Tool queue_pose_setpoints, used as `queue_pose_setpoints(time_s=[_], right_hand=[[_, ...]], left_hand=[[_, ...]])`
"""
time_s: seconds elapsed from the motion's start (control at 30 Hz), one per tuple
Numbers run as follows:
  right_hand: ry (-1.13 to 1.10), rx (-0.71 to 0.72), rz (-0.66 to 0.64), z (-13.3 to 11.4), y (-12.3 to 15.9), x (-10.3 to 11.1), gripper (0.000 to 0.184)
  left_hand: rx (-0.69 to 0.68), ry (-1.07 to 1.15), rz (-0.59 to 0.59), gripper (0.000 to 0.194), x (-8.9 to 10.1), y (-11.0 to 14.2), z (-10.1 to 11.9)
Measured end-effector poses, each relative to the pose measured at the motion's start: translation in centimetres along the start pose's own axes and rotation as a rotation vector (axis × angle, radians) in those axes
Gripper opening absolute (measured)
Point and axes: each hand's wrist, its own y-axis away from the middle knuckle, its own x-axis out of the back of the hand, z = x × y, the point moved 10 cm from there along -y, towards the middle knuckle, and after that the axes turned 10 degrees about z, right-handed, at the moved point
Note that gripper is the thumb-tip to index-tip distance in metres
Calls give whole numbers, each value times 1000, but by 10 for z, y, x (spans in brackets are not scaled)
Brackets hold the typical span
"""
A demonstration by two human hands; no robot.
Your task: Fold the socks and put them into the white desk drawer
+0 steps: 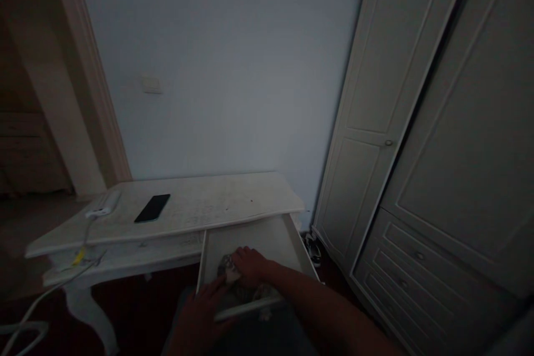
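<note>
My right hand (pixel 250 266) reaches into an open white drawer (pixel 271 233) and is closed over a small grey-and-beige patterned bundle (pixel 227 263), which looks like cloth. Beside it, my left hand (pixel 204 303) extends over the drawer's front left corner. Its fingers are stretched out and touch the near side of the bundle, with the thumb apart by the drawer front. Both hands cover much of the bundle, and dim light hides its exact kind. More patterned material (pixel 262 291) shows beneath my right wrist.
The drawer juts from a white desk (pixel 208 194) that bears a dark phone (pixel 152 208) and a white device (pixel 103 204) with a cable (pixel 54 288). White wardrobes (pixel 367 178) stand to the right. Shoes (pixel 312 249) lie on the floor beside the drawer.
</note>
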Motion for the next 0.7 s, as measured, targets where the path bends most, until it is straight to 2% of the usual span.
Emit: queue_pose_setpoints(time_s=[0.27, 0.47, 0.57, 0.7], right_hand=[[-5, -148, -47, 66, 46, 17, 78], [7, -369, -30, 117, 90, 37, 84], [-14, -421, -78, 122, 105, 33, 95], [-58, -430, -160, 105, 109, 18, 111]], left_hand=[[2, 4, 11, 59, -8, 1, -6], [15, -12, -25, 53, -10, 1, -6], [-20, -21, -41, 47, -8, 2, 0], [-36, -62, -73, 47, -10, 4, 1]])
